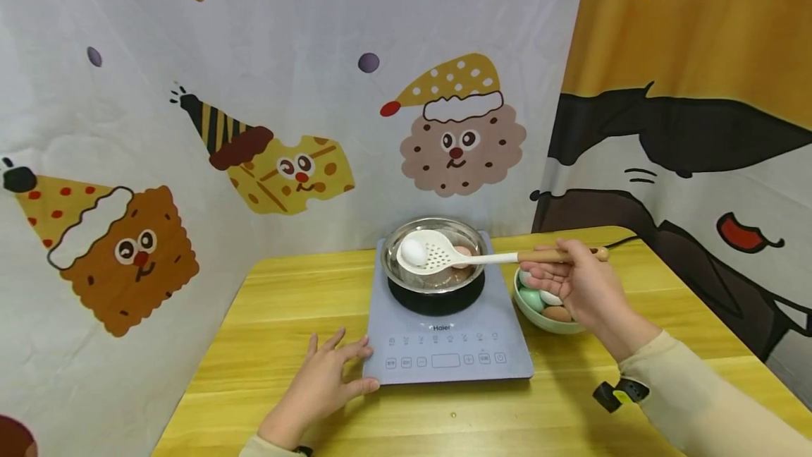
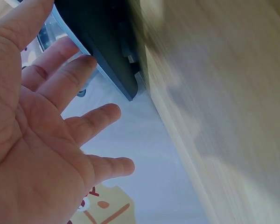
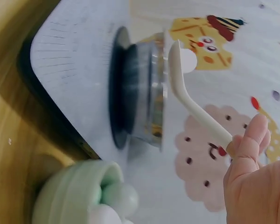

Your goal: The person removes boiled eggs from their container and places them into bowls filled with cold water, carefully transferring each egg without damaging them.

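Note:
My right hand [image 1: 590, 288] grips the wooden handle of a white slotted spoon [image 1: 442, 254]. A white egg [image 1: 414, 252] lies in the spoon's bowl, over the steel pot [image 1: 392, 275]. In the right wrist view the spoon [image 3: 176, 77] stands above the pot's rim, the egg showing past its edge. A brownish egg [image 1: 463, 254] sits inside the pot, partly hidden by the spoon. With fingers spread, my left hand [image 1: 325, 376] is at the left edge of the induction cooktop [image 1: 453, 365], thumb and index fingertip at its near corner.
A pale green bowl [image 1: 548, 324] with several eggs stands right of the cooktop, under my right hand. A black cord [image 1: 624, 241] runs off the back right of the wooden table [image 1: 285, 309]. A cartoon-printed curtain [image 1: 304, 41] hangs close behind.

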{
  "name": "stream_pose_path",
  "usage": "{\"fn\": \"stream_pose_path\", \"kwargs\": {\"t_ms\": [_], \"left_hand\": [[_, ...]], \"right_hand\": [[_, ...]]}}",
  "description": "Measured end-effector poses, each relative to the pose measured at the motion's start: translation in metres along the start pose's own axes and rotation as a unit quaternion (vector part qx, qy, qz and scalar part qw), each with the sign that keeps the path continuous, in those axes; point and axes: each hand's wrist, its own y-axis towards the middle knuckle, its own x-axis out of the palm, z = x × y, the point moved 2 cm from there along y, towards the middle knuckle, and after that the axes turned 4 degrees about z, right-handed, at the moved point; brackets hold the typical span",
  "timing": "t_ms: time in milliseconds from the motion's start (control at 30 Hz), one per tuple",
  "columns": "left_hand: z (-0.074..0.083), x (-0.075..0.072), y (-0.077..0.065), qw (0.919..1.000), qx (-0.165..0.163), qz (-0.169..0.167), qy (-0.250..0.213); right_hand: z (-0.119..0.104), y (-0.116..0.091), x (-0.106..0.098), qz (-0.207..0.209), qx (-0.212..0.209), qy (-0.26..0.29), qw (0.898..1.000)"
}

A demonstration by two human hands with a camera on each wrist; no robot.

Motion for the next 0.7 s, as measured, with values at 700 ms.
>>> {"fn": "stream_pose_path", "kwargs": {"t_ms": [700], "left_hand": [[0.002,0.001,0.000,1.0000,-0.004,-0.006,0.000]], "right_hand": [[-0.050,-0.115,-0.151,0.110,-0.233,-0.114,0.959]]}}
